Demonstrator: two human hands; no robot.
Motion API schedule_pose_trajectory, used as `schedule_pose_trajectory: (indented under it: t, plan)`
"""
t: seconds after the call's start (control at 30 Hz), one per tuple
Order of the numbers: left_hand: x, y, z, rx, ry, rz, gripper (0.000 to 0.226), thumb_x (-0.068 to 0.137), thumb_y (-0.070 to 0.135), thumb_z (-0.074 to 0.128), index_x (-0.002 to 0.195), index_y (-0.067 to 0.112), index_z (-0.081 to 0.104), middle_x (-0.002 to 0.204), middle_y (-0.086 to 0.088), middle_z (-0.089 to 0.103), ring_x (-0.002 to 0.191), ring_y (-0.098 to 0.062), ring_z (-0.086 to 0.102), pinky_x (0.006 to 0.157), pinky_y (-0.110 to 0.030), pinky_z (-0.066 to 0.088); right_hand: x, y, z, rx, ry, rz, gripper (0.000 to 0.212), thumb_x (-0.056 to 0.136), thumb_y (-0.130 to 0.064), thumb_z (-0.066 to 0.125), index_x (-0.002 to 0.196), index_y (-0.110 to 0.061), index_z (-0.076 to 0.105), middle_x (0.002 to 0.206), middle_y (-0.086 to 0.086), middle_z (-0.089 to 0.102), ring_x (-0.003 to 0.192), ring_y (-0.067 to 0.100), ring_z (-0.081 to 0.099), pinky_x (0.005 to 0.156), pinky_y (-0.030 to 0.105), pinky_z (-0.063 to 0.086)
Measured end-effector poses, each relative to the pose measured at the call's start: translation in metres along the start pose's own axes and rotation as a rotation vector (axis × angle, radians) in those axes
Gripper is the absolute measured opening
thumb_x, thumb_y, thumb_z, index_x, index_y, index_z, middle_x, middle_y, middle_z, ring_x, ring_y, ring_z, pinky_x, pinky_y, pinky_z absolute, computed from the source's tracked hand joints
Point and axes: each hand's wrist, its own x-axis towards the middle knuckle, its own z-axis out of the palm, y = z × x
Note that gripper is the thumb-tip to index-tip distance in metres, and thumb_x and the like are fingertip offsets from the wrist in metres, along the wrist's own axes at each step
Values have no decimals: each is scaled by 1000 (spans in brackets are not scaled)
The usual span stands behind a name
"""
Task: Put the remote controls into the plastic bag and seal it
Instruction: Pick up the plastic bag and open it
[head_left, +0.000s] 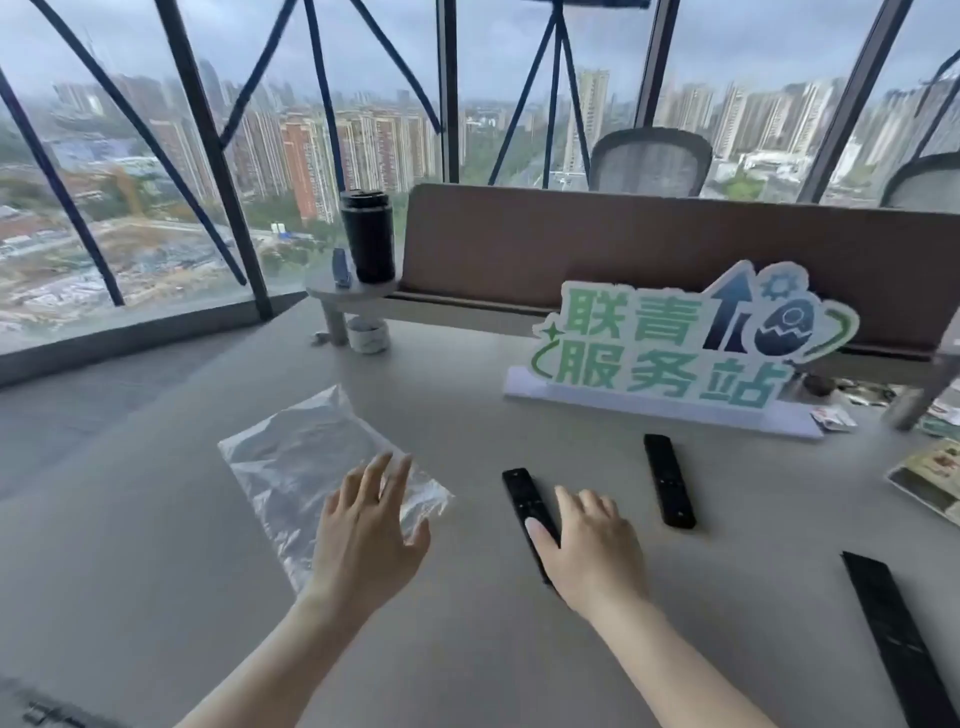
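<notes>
A clear plastic bag lies flat on the grey table, left of centre. My left hand hovers over its near right corner with the fingers spread, holding nothing. Three black remote controls lie on the table. The nearest remote is partly under my right hand, whose fingers curl over its lower half and whose thumb rests on its left side. A second remote lies further right, untouched. A longer third remote lies at the near right edge of view.
A green and white sign on a white base stands behind the remotes. A brown desk divider runs along the back, with a black tumbler on a small shelf and a small white jar below. Papers and packets lie far right.
</notes>
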Motion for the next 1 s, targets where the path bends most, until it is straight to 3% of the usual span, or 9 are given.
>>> schedule_pose_trajectory:
  t: [0.1, 0.23, 0.33, 0.47, 0.53, 0.67, 0.8, 0.9, 1.0]
  plan:
    - [-17, -17, 7, 80, -20, 14, 57, 66, 39, 65, 119, 18, 58, 115, -8, 63, 104, -34, 58, 82, -44, 51, -13, -4, 12, -15, 15, 95, 48, 92, -55, 43, 114, -15, 56, 119, 6, 61, 114, 28, 53, 89, 39, 44]
    - [-36, -37, 5, 96, -42, 2, 9, 73, 16, 67, 81, 19, 69, 81, -2, 64, 80, -30, 65, 55, -40, 55, -29, -10, 11, 139, -66, 195, 42, 87, -52, 56, 106, -15, 53, 110, 5, 65, 104, 30, 61, 77, 37, 46]
    - [-36, -37, -6, 76, -66, -11, 11, 76, 9, 65, 75, 19, 68, 73, -2, 61, 66, -30, 66, 45, -38, 52, -40, -7, 0, 266, -177, 236, 30, 87, -46, 56, 93, -17, 49, 92, 4, 63, 84, 28, 59, 68, 34, 43]
    - [-30, -19, -10, 23, -78, 78, 16, 73, 2, 67, 75, 17, 63, 72, -3, 57, 47, -33, 60, 34, -38, 47, -63, 3, -28, 910, -187, 273, 23, 90, -28, 58, 74, -12, 52, 52, 5, 54, 35, 15, 45, 34, 26, 35]
    - [-26, -1, -13, -36, -65, 106, 20, 71, -1, 67, 77, 17, 60, 75, -4, 57, 45, -33, 59, 34, -39, 48, -76, 7, -48, 1066, -249, 262, 24, 91, -25, 57, 71, -13, 49, 45, 4, 42, 27, 11, 28, 34, 17, 16]
    - [-25, 47, -29, -233, 10, 167, 9, 78, 6, 63, 80, 15, 61, 81, -3, 57, 55, -32, 60, 45, -41, 50, -74, -3, -62, 1057, -355, 246, 36, 93, -32, 56, 64, -20, 38, 44, -6, 28, 33, 10, 20, 41, 23, 11]
    - [-19, 78, -39, -511, 33, 86, 13, 88, 20, 53, 91, 20, 66, 91, 2, 60, 73, -25, 61, 65, -38, 51, -64, -21, -48, 1142, -366, 211, 30, 97, -39, 52, 77, -16, 56, 55, 0, 62, 34, 11, 30, 39, 21, 20]
    - [-14, 83, -34, -550, 30, 56, 14, 89, 22, 53, 88, 22, 68, 90, 4, 60, 75, -22, 60, 66, -35, 49, -65, -7, -45, 1118, -211, 236, 22, 97, -26, 50, 94, -14, 68, 68, 5, 74, 33, 12, 35, 33, 18, 24]
    - [-15, 79, -22, -527, 17, 41, 13, 88, 24, 54, 84, 25, 67, 91, 4, 61, 81, -23, 60, 69, -36, 50, -66, 33, -44, 1017, -2, 353, 24, 91, -15, 53, 79, -11, 73, 55, 0, 69, 31, 8, 38, 37, 19, 29]
